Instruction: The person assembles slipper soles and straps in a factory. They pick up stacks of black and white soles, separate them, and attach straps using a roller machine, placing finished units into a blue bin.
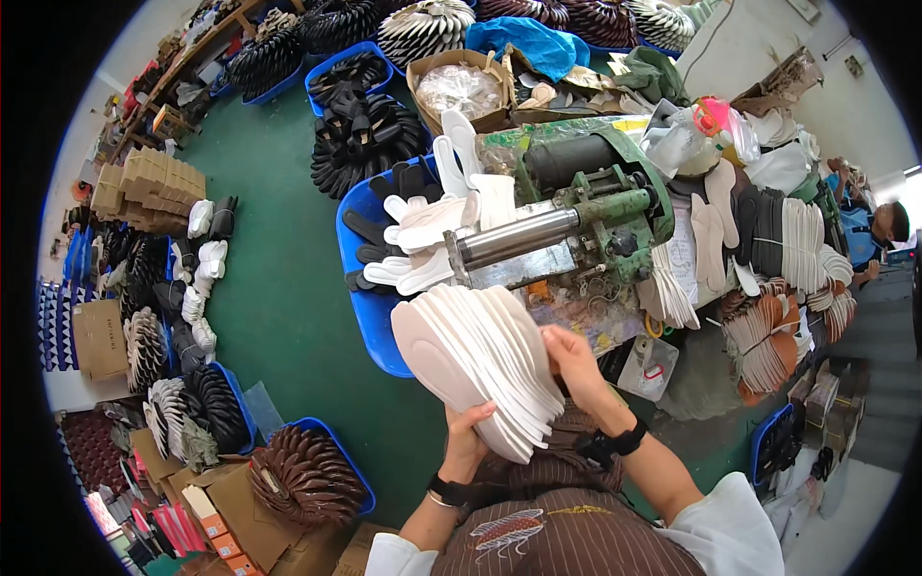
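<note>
A thick stack of off-white shoe insoles [480, 360] is held up in front of my body, fanned slightly so the edges show. My left hand [468, 437] grips the stack from its lower left, with the thumb on the front insole. On the other side my right hand [573, 363] has its fingers bent against the right edge of the stack; its fingertips are partly hidden there. Just beyond the stack is a green machine [605, 216] with a shiny metal roller [519, 238]. Loose white and black insoles [423, 226] lie in a blue bin [379, 326] beside the machine.
Bundled insoles [788, 240] and brown pieces [764, 336] cover the right side of the worktable. Yellow-handled scissors [658, 326] lie near its front edge. A blue bin of brown shoe parts [307, 480] stands at lower left, near cardboard boxes [250, 514]. Another person [869, 226] is at far right.
</note>
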Motion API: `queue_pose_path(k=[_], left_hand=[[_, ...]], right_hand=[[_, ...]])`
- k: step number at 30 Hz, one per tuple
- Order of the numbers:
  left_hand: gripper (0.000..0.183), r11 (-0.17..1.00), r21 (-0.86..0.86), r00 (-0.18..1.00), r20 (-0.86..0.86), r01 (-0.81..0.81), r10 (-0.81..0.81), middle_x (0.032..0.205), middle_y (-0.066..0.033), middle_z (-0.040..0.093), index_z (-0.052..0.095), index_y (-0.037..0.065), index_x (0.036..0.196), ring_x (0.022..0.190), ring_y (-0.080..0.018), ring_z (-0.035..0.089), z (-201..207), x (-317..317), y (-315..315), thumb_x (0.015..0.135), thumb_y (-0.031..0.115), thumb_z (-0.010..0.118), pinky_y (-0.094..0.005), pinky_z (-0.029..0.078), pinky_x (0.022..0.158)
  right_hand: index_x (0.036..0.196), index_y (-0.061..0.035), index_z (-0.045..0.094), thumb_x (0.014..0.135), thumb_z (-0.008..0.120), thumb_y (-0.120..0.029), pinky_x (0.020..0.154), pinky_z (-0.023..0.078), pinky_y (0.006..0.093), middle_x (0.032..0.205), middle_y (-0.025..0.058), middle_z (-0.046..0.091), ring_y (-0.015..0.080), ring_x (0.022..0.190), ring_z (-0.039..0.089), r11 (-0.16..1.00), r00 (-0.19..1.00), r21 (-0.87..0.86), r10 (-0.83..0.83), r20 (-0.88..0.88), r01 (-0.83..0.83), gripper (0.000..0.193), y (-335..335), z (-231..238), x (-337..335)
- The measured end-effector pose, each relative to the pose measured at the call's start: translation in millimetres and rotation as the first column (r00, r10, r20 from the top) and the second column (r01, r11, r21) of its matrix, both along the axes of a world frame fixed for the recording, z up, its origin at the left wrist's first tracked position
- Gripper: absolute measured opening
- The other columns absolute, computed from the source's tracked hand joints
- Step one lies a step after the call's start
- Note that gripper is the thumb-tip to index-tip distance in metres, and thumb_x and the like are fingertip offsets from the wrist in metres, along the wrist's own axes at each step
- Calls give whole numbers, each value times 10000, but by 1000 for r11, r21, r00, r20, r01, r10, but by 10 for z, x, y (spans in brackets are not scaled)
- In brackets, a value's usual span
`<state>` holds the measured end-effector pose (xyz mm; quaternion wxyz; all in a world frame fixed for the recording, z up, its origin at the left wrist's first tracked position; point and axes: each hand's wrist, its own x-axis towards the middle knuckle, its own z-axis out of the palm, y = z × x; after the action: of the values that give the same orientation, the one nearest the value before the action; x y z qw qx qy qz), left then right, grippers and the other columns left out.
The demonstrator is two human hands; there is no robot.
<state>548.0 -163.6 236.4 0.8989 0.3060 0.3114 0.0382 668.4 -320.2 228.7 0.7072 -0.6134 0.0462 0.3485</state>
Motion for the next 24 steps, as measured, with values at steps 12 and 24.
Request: queue_pose_path(k=[12, 24], left_hand=[[755, 992, -124, 999, 45, 29, -24, 1196, -198, 558, 372, -71, 1346, 1093, -312, 589, -75, 57, 97, 683, 127, 673, -402, 504, 948], [753, 999, -35, 999, 2, -33, 33, 1222, -198, 533, 352, -68, 1359, 1116, -311, 564, -77, 87, 86, 693, 76, 672, -416, 481, 973]], right_hand=[[1300, 13, 529, 1003, 542, -223, 894, 481, 264, 1136, 52, 638, 103, 991, 594, 973, 985, 230, 47, -168, -7, 380, 136, 175, -112], [1095, 20, 628, 970, 583, -194, 729, 508, 263, 950, 45, 691, 101, 782, 630, 966, 981, -180, -175, 86, 188, 252, 124, -199, 631]])
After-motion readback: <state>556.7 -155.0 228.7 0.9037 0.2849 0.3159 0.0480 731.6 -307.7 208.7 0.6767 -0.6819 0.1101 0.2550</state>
